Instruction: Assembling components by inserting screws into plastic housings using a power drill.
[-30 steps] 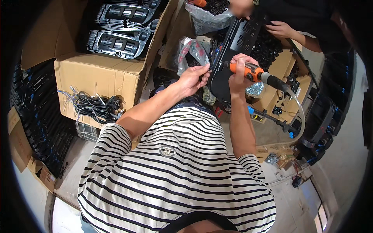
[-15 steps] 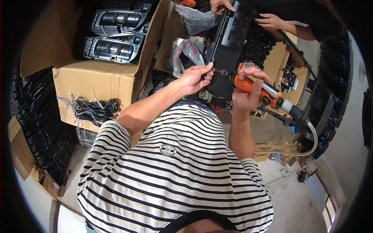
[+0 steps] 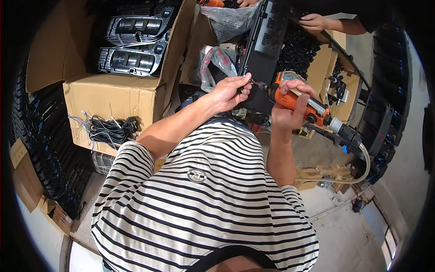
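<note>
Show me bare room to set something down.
Pale floor at lower right, bordered by the striped shirt and the small brown boxes. Crowded: around the left hand and right hand, where an orange power driver, black perforated panel and red-marked plastic bag are close together.

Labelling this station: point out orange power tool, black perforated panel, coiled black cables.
Orange power tool [image 3: 285, 97]: head view, orange body.
Black perforated panel [image 3: 263, 65]: head view, plain part below the holes.
Coiled black cables [image 3: 108, 128]: head view, middle of the coil.
</note>
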Available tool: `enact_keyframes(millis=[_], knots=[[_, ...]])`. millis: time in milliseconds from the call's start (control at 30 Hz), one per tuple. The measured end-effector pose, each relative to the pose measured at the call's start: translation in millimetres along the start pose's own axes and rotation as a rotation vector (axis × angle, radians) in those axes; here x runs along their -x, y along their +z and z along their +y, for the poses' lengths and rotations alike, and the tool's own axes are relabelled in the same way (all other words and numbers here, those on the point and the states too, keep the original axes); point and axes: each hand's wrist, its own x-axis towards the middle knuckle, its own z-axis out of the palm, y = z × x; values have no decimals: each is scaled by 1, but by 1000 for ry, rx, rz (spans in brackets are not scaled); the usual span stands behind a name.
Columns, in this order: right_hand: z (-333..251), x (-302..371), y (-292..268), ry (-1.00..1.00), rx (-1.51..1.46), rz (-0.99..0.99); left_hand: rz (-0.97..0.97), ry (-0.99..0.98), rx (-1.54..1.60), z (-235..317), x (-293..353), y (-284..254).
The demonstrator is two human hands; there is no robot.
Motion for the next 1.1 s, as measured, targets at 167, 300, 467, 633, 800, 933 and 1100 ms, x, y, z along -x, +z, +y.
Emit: enact_keyframes(millis=[167,300,467,633,800,933,1100], knots=[[0,2,-1,-15,-3,-23,18,19,-46,-1,2,1],[4,4,-1,-29,29,-27,15,41,-16,-3,2,-2],[9,8,0,-2,10,-3,2,29,43,-4,3,-6],[16,13,0,32,5,-4,33,44,17,-4,6,-8],[37,16,-1,-5,59,12,175,69,-146,-5,5,-23],[49,15,3,51,107,42,287,195,-200,-4,6,-49],[60,17,-3,77,118,-12,371,252,-199,2,16,-61]])
